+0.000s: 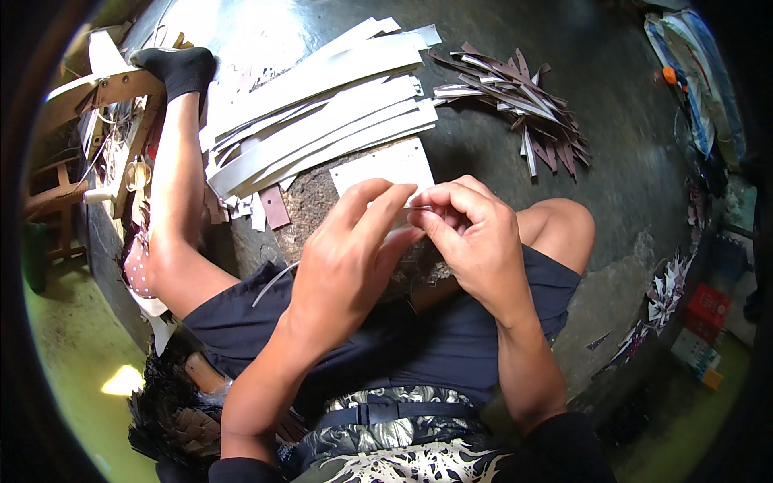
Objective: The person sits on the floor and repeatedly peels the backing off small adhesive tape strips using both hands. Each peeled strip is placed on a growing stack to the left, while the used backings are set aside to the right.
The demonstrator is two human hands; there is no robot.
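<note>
- Pinching a thin pale strip [407, 211] between both hands, just above the lap: left hand [346, 258] gripping one end with fingertips and thumb, right hand [471, 241] clenched round the other end.
- Sitting over a dark stone slab [338, 201], with one bare leg [173, 185] in a black sock stretching up the left side.
- Lying stacked and waiting beyond the hands: a big heap of long white strips [322, 113], seemingly still to be handled.
- Lying apart to the right: a smaller pile of dark brown and white offcuts [515, 101], suggesting some portion already dealt with.
- Judging roughly: much left, only a part done.
</note>
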